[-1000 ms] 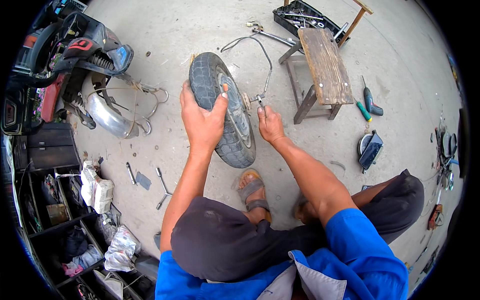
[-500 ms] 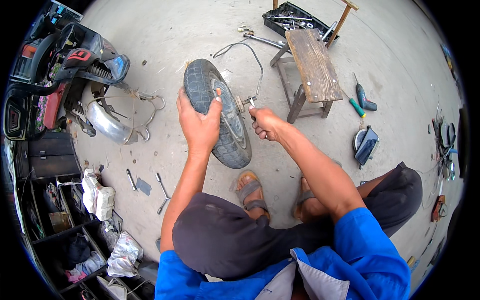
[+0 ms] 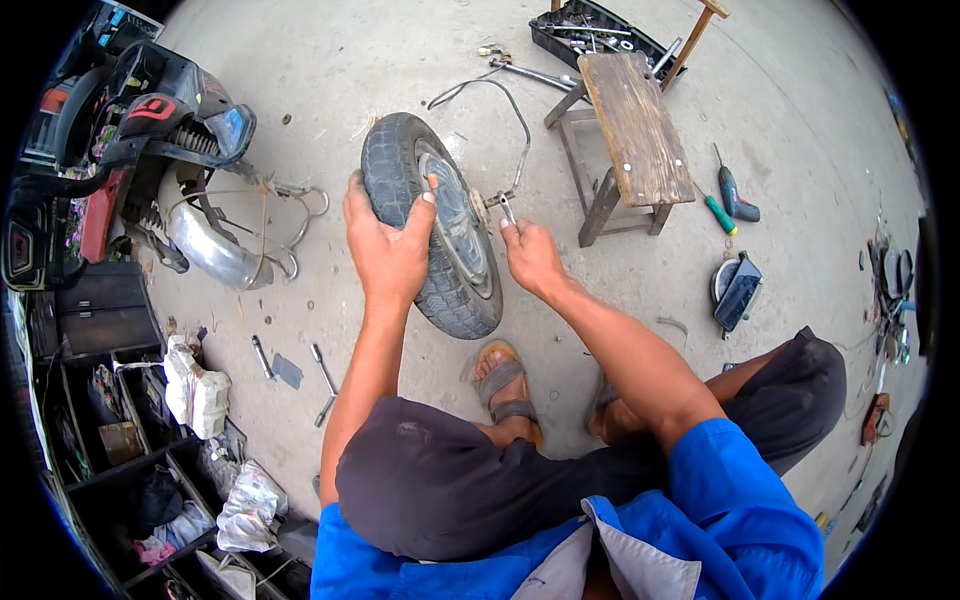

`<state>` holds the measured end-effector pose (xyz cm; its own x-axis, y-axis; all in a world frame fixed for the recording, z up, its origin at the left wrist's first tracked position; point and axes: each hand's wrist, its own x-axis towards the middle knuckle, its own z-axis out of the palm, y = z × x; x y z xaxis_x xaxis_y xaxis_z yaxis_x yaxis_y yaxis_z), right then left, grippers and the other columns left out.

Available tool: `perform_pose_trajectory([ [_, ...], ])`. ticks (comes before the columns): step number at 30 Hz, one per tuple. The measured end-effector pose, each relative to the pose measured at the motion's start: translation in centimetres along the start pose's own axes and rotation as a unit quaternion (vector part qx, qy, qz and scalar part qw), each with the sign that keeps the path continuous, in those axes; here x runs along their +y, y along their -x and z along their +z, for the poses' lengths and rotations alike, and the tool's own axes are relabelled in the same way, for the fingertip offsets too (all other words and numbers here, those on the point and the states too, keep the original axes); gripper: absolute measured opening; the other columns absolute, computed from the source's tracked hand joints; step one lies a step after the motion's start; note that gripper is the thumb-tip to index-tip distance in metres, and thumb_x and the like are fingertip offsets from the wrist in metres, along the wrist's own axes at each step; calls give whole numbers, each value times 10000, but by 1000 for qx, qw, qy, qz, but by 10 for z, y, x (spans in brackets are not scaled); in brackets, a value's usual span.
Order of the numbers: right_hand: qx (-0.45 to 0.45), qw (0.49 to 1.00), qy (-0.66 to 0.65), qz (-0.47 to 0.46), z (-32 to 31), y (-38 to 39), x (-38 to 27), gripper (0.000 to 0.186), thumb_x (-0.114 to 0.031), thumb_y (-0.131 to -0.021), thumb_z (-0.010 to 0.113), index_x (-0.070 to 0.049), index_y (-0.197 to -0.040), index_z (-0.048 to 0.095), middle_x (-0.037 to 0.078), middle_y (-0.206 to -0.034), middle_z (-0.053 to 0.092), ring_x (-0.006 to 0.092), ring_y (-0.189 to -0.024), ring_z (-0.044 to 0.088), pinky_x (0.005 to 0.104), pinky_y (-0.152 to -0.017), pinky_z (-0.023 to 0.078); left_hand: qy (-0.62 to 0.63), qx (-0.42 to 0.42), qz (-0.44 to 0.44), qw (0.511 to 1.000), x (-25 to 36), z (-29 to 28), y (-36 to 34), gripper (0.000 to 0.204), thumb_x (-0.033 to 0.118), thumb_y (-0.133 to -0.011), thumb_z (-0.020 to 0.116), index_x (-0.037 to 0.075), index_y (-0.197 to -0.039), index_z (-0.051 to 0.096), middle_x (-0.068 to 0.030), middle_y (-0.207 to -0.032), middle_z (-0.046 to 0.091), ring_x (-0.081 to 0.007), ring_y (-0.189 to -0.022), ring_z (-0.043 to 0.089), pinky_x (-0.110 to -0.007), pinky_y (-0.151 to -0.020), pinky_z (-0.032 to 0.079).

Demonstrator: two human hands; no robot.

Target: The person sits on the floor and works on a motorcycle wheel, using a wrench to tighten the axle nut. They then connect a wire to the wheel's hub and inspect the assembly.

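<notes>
My left hand (image 3: 388, 240) is wrapped round the left side of an upright black tyre (image 3: 453, 300) on a grey rim (image 3: 455, 215), thumb lying over the tread beside a small orange piece. My right hand (image 3: 530, 250) is closed on a short metal wrench-like tool (image 3: 507, 208), held at the fitting (image 3: 480, 205) that sticks out from the hub's right side. A cable (image 3: 520, 130) runs up from that fitting along the floor.
A wooden stool (image 3: 630, 130) stands right of the wheel, before a tool tray (image 3: 555, 35). A drill (image 3: 738, 200), screwdriver (image 3: 720, 215) and metal part (image 3: 740, 295) lie rightward. Left are scooter parts (image 3: 170, 120), a compartment cabinet (image 3: 90, 310) and a three-armed wrench (image 3: 325, 385).
My right hand has turned on the tool, its wrist and fingers changing angle over the last second. My left hand keeps its grip on the tyre; the whole view has shifted slightly.
</notes>
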<state>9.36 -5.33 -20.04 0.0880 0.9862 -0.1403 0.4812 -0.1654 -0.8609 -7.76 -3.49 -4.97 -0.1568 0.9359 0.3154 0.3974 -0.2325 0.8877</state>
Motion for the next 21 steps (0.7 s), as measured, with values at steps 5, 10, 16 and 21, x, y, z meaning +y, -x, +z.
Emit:
perform_pose_trajectory([
  [5,54,996,52,-48,20,-7,34,441,-370,-1036,478,38,-890,557,319,-816,637,543,-826,600,591,-733,459,-34,2,32,999,0,6,5,721,104,-824,742,-163,-1380,369,-236,-1274,463,-300,-1143,553,-382,-1013,438],
  [10,13,999,24,-28,11,-9,25,449,-357,-1043,458,56,-907,566,339,-835,629,560,-839,589,602,-740,448,-28,5,20,999,16,12,5,771,103,-824,739,-195,-1401,323,-244,-1281,460,-320,-1156,546,-386,-1016,438],
  [16,-110,982,-46,143,-17,-8,-18,440,-356,-1057,452,25,-860,549,231,-712,595,349,-580,594,493,-473,403,-64,18,35,997,10,15,9,761,91,-826,729,-202,-1398,322,-253,-1283,460,-333,-1153,558,-384,-1006,447],
  [21,-218,855,-312,351,-40,-24,-37,378,-360,-1061,456,-16,-914,513,41,-641,460,129,-490,417,333,-361,284,-49,13,20,999,9,15,7,752,95,-824,731,-193,-1394,335,-244,-1275,469,-323,-1158,562,-383,-1009,445],
])
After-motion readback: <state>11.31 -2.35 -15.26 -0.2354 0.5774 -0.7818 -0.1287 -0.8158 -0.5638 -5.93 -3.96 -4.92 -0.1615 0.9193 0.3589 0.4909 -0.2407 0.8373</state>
